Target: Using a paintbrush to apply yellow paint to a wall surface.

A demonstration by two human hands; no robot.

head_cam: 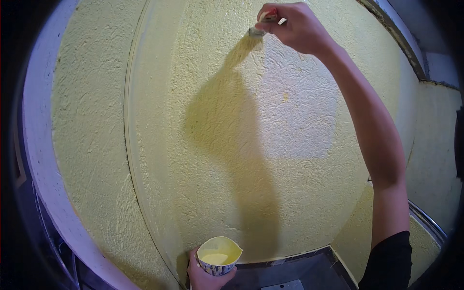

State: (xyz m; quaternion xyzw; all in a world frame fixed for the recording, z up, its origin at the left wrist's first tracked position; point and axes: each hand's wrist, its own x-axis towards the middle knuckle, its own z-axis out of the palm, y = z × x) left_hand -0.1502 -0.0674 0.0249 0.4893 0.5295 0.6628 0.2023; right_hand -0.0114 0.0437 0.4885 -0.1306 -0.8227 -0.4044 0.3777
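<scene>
My right hand [290, 25], raised at the upper middle, is closed around the handle of a paintbrush [256, 36]. The bristles point down against the rough textured wall [210, 152], which is pale yellow. Just below and right of the brush lies a whitish patch [297, 108] with a few small yellow spots. At the bottom, my left hand [210, 277] grips a paint-streaked cup [217, 269] holding yellow paint [215, 259]. A shadow of the arm and brush falls across the wall.
A narrow vertical trim strip [127, 127] runs down the wall at left. Below stands a dark recessed surface with a raised edge [301, 257]. A metal rail [429, 219] is at lower right, and a ledge [402, 36] crosses the upper right.
</scene>
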